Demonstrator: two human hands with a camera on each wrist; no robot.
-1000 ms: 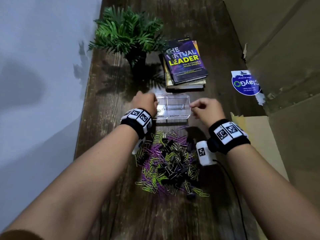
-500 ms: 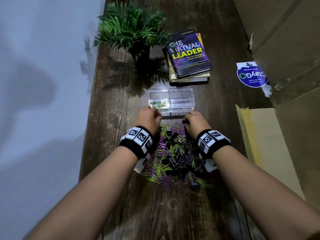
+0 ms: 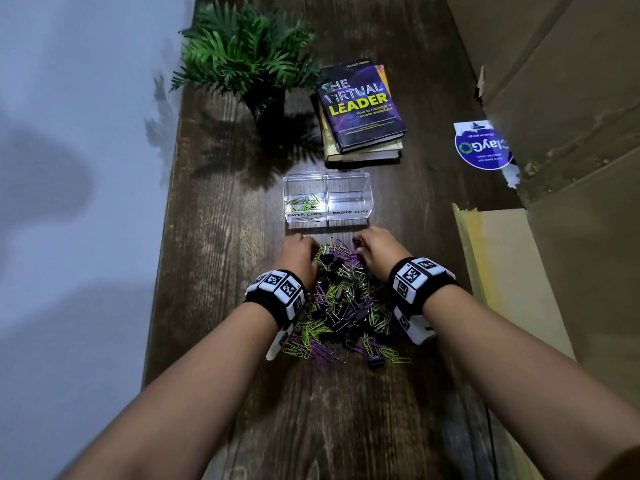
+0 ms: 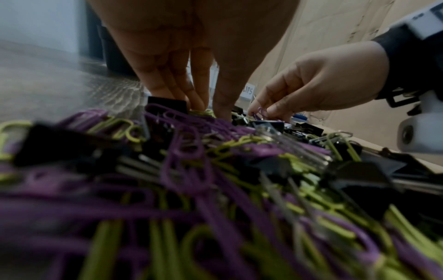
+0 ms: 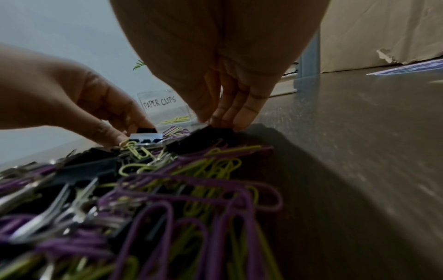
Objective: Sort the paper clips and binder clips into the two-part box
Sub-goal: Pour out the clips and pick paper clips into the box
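Observation:
A mixed pile [image 3: 343, 303] of purple and green paper clips and black binder clips lies on the wooden table [image 3: 221, 237]. Just beyond it stands the clear two-part box [image 3: 327, 216]. Its left part, labelled PAPER CLIPS, holds several green clips [image 3: 306, 202]. The right part, labelled BINDER CLIPS, looks bare. My left hand [image 3: 313, 252] is at the pile's far left edge, fingers and thumb [image 4: 208, 111] closing on a green paper clip [image 4: 203, 113]. My right hand [image 3: 358, 245] at the far right edge pinches a black binder clip [image 5: 210, 132].
Two stacked books [image 3: 362, 112] and a potted green plant [image 3: 246, 53] stand behind the box. Cardboard sheets [image 3: 554, 98] line the right side, with a blue round sticker [image 3: 483, 148] near them. A pale wall runs along the table's left edge.
Both hands have come back from over the box to the far edge of the pile. Green paper clips now lie in the box's left part.

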